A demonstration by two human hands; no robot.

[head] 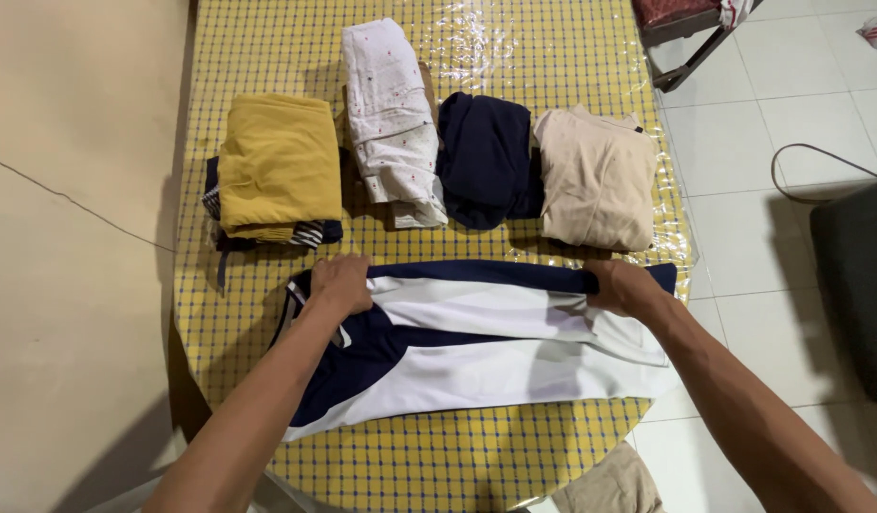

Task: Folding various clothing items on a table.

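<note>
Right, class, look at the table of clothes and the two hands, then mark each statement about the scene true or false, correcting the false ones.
1. Both hands rest on the navy and white garment. True: the left hand and right hand press on its far edge.
2. The yellow folded garment lies at the right end of the row. False: it lies at the left end; the beige folded garment is at the right end.
3. The dark navy folded garment lies between the white dotted folded garment and the beige one. True.
4. The table cover is plain red. False: it is yellow with a blue check.
</note>
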